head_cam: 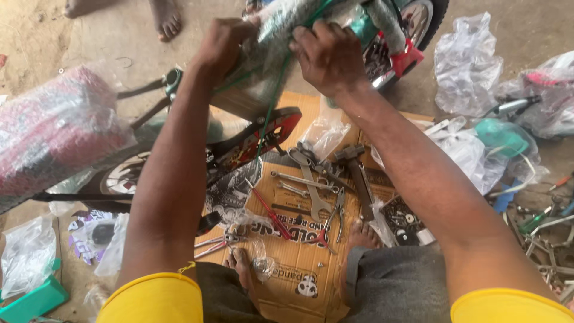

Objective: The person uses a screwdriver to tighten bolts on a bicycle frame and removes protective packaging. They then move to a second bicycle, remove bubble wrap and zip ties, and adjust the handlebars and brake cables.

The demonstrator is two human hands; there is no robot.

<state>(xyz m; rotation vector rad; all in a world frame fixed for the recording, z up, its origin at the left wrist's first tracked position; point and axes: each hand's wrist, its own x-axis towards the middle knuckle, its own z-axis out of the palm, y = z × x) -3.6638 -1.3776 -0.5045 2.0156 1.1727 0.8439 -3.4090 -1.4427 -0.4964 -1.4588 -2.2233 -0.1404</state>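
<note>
My left hand (222,43) and my right hand (327,55) both grip a plastic-wrapped bicycle frame part (281,27) at the top of the view. A green cable (270,113) runs down from it. Below my arms a red and black chain guard (263,139) sits on the small bicycle. Spanners (305,179), pliers (335,215), a hammer (353,161) and a red screwdriver (270,212) lie on a flattened cardboard box (311,263) in front of my bare feet.
A bubble-wrapped red part (54,128) lies at left. Crumpled plastic bags (466,60) and loose tools (538,221) are scattered at right. A green box (33,299) sits bottom left. Another person's bare feet (164,18) stand at the top.
</note>
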